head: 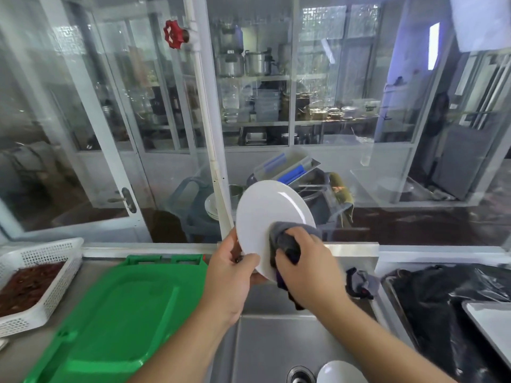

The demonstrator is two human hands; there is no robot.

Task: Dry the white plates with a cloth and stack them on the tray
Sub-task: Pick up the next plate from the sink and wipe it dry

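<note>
Both hands are up over the sink: the left hand point(231, 275) grips the lower-left rim of a white plate point(269, 217), thumb curled over its face, and the right hand point(307, 269) is closed round a bunched grey cloth point(287, 239), pressing it against the plate's lower right. The plate stands tilted on edge above the steel sink point(276, 341), its face toward the camera.

The worktop is stainless steel, set against a wall of glass panels with white frames; a white pipe with a red valve wheel point(174, 34) runs down in front of the glass. Beyond the panes — shelves of metal pots and containers.

To the left a green tray point(110, 313) lies flat on the counter, and beside it a white perforated basket point(41, 286) holds something reddish-brown, too blurred to tell what. In the sink, near the drain point(300, 375), the rim of another white dish point(340, 373) shows. To the right a metal tray lined with black plastic point(442, 313), a pale tray point(492, 324) resting over its corner.
</note>
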